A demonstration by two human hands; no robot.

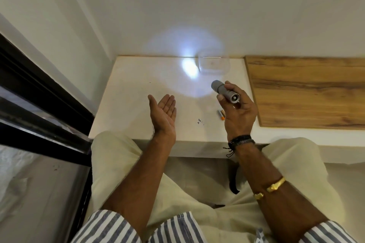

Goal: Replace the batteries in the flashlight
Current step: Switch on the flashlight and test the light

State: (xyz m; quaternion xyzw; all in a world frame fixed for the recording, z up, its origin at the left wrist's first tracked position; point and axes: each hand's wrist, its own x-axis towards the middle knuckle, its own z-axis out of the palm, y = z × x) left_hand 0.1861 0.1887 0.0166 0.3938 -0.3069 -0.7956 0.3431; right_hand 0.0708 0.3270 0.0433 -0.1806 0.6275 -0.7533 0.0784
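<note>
flashlight (225, 93) is gripped in the right hand (239, 112), fingers and thumb curled round the barrel, tail end turned toward the camera, head aimed away. it is lit: a bright spot (189, 69) is thrown ahead of the flashlight onto the white table (128, 104) and up the wall. left hand (164, 112) is held well left of the flashlight, palm up, fingers straight and close together, nothing in it. one battery (221, 114) with an orange end is seen on the table just below the flashlight, partly hidden by the right hand. a clear container (214, 65) sits beyond the flashlight, a wooden panel (306, 90) to its right. judged as the test step, swap likely done. to do it well: barrel is to be gripped firmly, beam watched for flicker, tail cap checked as fully seated, light then switched off. loose battery should be set apart from any fresh ones; whether it is spent cannot be told.
</note>
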